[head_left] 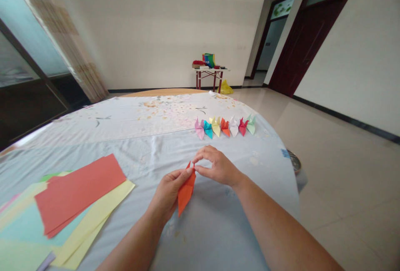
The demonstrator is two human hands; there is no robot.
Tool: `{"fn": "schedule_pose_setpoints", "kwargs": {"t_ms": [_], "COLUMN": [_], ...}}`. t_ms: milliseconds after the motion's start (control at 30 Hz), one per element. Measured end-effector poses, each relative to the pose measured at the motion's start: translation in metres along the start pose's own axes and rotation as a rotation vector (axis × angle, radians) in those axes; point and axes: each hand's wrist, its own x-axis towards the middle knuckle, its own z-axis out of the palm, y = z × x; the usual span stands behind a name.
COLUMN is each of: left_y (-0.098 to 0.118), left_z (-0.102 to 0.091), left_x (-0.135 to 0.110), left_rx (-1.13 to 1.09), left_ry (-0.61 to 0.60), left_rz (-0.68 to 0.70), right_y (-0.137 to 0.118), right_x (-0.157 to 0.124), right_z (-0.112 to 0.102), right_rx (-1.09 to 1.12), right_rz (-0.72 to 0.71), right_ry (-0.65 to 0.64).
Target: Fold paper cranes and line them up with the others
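A narrow, pointed piece of folded orange paper [186,192] is held above the cloth, one tip aimed down toward me. My left hand [171,185] pinches it near its upper part, thumb on top. At the upper end, the thumb and forefinger of my right hand [215,165] close on a tip of the same paper; the exact contact is small and partly covered by the fingers. Beyond my hands stands a row of several folded paper cranes [225,127] in pink, blue, yellow, orange, white, red and pale green.
Sheets of coloured paper lie at the left, with red sheets [81,194] over yellow ones [93,233]. A pale floral cloth [140,148] covers the round table. A small side table [210,70] stands by the far wall; a stool [294,162] shows beyond the right edge.
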Motion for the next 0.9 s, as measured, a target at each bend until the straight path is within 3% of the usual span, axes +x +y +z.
{"fn": "schedule_pose_setpoints", "kwargs": {"t_ms": [567, 900], "left_y": [-0.0045, -0.0046], "left_z": [-0.0007, -0.0014], "left_x": [0.0031, 0.0043], "left_rx": [-0.097, -0.021], "left_ry": [0.056, 0.082], "left_rz": [0.042, 0.165], "right_y": [-0.0008, -0.0030], "right_x": [-0.0005, 0.0000], "right_z": [0.0026, 0.0030], "right_rx": [-0.152, -0.106], "right_rz": [-0.098, -0.100], "right_ry": [-0.035, -0.014]}}
